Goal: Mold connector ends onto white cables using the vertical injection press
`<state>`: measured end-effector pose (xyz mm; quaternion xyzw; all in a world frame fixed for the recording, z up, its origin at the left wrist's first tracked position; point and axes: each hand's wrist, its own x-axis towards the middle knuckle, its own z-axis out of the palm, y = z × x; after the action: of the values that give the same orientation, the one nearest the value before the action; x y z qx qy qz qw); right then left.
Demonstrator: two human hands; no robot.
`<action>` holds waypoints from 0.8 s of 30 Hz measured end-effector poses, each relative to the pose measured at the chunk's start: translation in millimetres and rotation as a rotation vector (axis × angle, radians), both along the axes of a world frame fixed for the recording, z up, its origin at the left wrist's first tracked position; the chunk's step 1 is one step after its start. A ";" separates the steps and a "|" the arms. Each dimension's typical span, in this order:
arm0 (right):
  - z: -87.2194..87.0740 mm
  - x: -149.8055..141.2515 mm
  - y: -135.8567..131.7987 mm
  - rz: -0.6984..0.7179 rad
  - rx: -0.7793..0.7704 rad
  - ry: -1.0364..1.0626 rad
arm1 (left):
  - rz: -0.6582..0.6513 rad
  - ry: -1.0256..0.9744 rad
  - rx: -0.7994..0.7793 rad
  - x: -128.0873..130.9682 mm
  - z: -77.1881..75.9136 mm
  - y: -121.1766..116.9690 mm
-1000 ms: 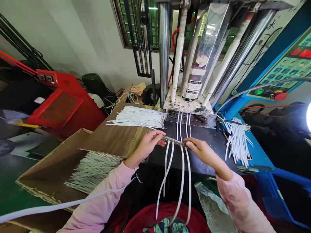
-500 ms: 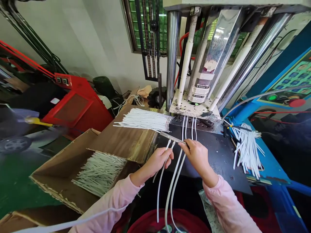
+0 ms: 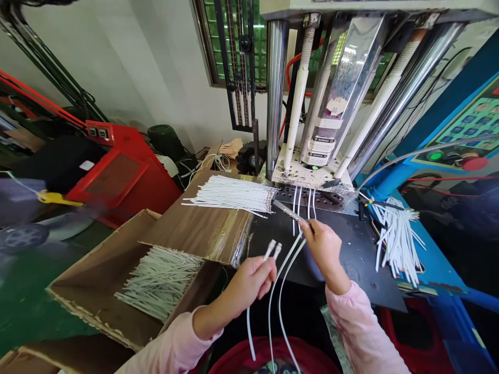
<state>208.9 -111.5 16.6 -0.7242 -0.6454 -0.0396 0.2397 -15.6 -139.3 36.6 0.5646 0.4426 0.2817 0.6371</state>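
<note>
My left hand [image 3: 255, 272] is closed around two white cables [image 3: 268, 254], whose pale connector ends stick up past my thumb. The lower part of these cables hangs below the fist. In my right hand [image 3: 323, 246] is a flat metal bar [image 3: 286, 209], gripped at its near end and pointing up to the left. Two more white cables [image 3: 279, 283] run down from just beneath that bar and curve toward my lap; their upper ends are partly hidden by my fingers. Behind the bar, several white cables [image 3: 309, 202] come out from under the press [image 3: 312, 174].
A pile of white cables [image 3: 230, 195] lies on a cardboard sheet [image 3: 198, 228] to the left. Below it, an open carton [image 3: 97, 270] holds many more. Another bundle [image 3: 397, 239] rests on the blue frame at right, under the control panel [image 3: 468, 130]. A dark plate [image 3: 351, 249] fronts the press.
My left hand has moved down and left, drawing two cable ends away from the metal bar. My right hand has shifted slightly right, and the bar is tilted more steeply.
</note>
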 end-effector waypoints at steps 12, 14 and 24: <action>10.5 -16.0 0.8 -0.013 0.009 0.197 | -0.089 0.015 0.325 33.7 -14.6 10.0; 11.8 1.1 8.1 -0.156 -0.005 0.317 | -0.090 0.033 0.366 26.9 -12.5 3.3; -17.8 42.2 -0.9 0.008 -0.159 0.561 | -0.043 -0.089 0.169 11.7 -3.9 7.8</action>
<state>251.0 -112.3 -1.2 -0.7209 -0.5579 0.2137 0.3512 -3.9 -131.5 32.7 0.6126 0.3764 0.3290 0.6122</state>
